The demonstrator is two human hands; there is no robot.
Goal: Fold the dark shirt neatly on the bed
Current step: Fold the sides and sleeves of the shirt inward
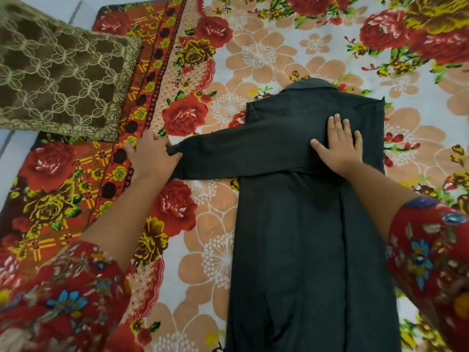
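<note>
**Desk:** What is happening on the bed (279, 41)?

**Photographer:** A dark shirt (312, 224) is lying collar-away on the floral cover, its sides seemingly folded in. The right hand (337, 146) is pressing flat and open near the collar; the left hand (152, 154) is pinching the cuff of a sleeve (228, 156) stretching sideways.

**Desk:** Remaining?

**Photographer:** Probably that sleeve, then the length. The hem is running out of frame.

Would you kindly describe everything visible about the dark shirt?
The dark shirt is charcoal, matte woven cloth, lying flat on the floral bedsheet, collar away from the person. One sleeve stretches out sideways; the left hand grips its cuff. The right hand presses flat on the upper body.
</note>
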